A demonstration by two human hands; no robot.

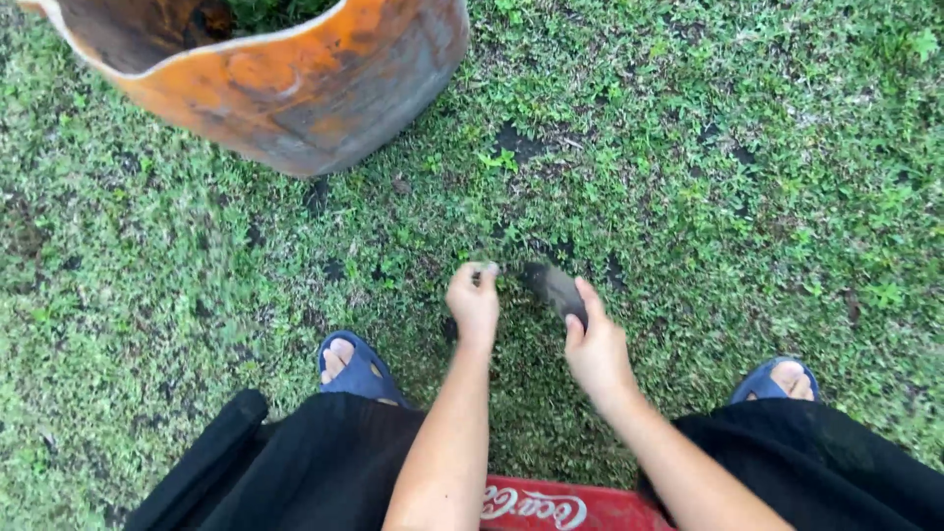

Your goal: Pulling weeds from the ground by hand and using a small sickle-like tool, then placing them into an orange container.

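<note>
Crouching over the lawn, you work with both hands low, between your two blue sandals. Your left hand is clenched: the fingers curl in tight just above the grass, pinched as if around a small tuft, though whatever lies inside the fist is too small to make out. Your right hand grasps a dark, flat blade. The blade angles up and to the left, toward the left fist, its tip just beside the pinched fingers. This arrangement fits cutting or prying at the roots, one hand gathering, the other working the edge close under the gathered spot; take that as a judgement. The blade is blurred, so its exact kind cannot be told.

An orange tub with a worn, greyish side stands on the grass ahead and to your left, well apart from both hands. Green plant matter shows inside its rim. Its open mouth faces up, within a forward reach.

Bare dark soil patches show through the grass near the blade and further ahead. A red crate sits under you, between your knees, apparently as a seat.
</note>
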